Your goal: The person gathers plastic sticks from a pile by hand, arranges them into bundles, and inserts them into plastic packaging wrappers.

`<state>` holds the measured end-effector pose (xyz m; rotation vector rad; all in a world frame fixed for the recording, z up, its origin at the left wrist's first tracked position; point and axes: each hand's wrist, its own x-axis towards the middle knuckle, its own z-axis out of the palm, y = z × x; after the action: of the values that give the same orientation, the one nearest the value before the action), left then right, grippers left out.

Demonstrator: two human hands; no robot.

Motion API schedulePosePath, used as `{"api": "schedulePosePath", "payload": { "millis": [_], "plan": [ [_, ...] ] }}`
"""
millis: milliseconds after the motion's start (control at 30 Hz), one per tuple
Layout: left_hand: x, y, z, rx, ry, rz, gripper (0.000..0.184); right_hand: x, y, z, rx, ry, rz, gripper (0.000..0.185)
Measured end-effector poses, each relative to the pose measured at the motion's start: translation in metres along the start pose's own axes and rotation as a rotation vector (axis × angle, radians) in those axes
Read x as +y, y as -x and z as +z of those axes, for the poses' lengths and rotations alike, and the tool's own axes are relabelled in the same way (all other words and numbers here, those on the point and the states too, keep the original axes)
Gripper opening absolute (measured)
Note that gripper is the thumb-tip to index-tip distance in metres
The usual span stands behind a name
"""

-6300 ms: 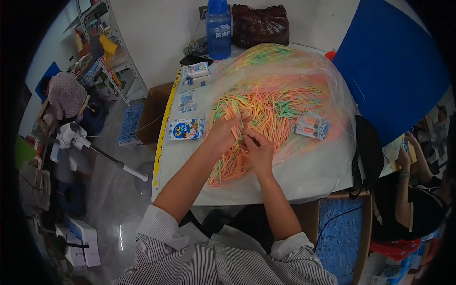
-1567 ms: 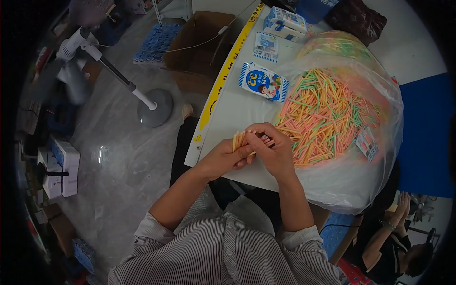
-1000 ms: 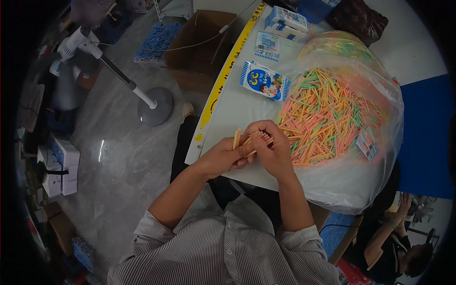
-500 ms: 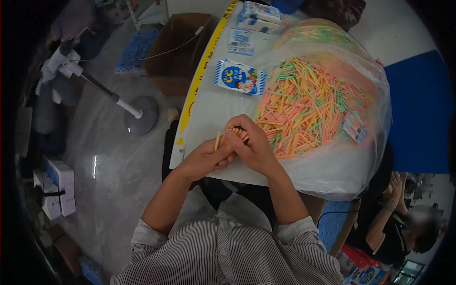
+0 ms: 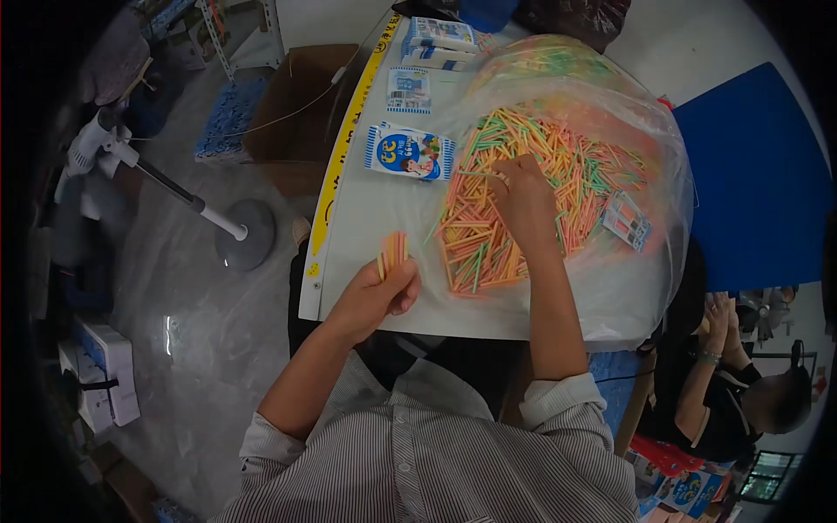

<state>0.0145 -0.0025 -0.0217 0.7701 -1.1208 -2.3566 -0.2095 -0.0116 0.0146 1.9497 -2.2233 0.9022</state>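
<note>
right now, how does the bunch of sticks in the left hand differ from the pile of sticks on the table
The bunch in the left hand is small; the pile is far larger.
The bunch is roughly lined up; the pile lies in many directions.
The bunch shows pink and yellow; the pile also shows green.
Both are thin, straight sticks.

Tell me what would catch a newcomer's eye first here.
Most likely the heap of pink, yellow and green sticks, spread at the mouth of a clear plastic bag on the white table, with the right hand at it. Next come the small bunch upright in the left hand near the table's front edge, and the big blue panel at far right.
</note>
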Motion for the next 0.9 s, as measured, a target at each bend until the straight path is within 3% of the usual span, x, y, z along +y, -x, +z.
{"api": "schedulePosePath", "payload": {
  "millis": [33,167,233,467,667,733,900],
  "plan": [
    [0.000,-0.001,-0.001,0.008,0.016,0.011,0.022,0.005,-0.002,0.002,-0.028,0.144,0.012,0.011],
    [0.000,-0.003,-0.002,-0.042,0.108,0.060,0.027,0.010,0.000,0.006,-0.031,0.143,-0.032,0.014],
    [0.005,-0.001,0.004,0.033,0.142,0.048,0.028,0.010,0.005,0.007,0.069,0.135,-0.077,0.013],
    [0.003,-0.002,0.005,0.082,0.162,0.065,0.028,0.008,0.004,0.007,-0.005,0.133,-0.076,0.014],
    [0.006,0.005,-0.004,0.168,0.176,0.055,0.025,-0.022,0.012,-0.006,0.081,0.069,-0.161,0.015],
    [0.008,0.006,-0.002,0.166,0.195,0.062,0.024,-0.034,0.017,-0.004,-0.239,-0.238,-0.302,0.014],
    [0.006,0.007,-0.004,0.157,0.196,0.073,0.023,-0.040,0.014,0.003,-0.360,-0.010,-0.428,0.014]
  ]
}}
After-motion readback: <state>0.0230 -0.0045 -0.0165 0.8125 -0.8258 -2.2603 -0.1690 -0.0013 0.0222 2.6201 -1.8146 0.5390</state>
